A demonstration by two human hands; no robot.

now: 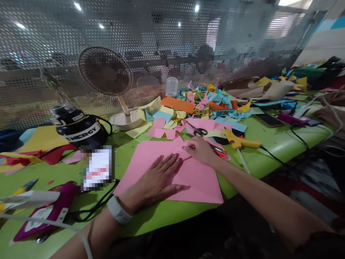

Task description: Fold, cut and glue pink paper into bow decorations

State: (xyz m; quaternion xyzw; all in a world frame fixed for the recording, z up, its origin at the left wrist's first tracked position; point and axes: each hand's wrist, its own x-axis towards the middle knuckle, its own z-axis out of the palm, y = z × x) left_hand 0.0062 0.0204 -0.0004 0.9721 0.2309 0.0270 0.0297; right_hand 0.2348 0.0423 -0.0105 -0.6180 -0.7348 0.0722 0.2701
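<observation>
A large sheet of pink paper (145, 162) lies at the table's front edge. My left hand (161, 176) rests flat on it with the fingers stretched out. Near the sheet's upper right part, my right hand (201, 149) has its fingers curled together, pinching a raised edge of the pink paper; its fingertips are partly hidden. Just beyond that hand lie black-handled scissors (199, 131). A tool with a red handle (221, 154) sticks out from behind my right wrist. To the right sits a yellow glue gun (239, 142) with its cord.
Coloured paper scraps (210, 102) pile up at the back. On the left stand a small fan (128, 120) and a dark round bottle (83, 131). A purple pouch (51, 212), a white cable and a phone (268, 119) lie about. A perforated metal screen (151, 43) rises behind.
</observation>
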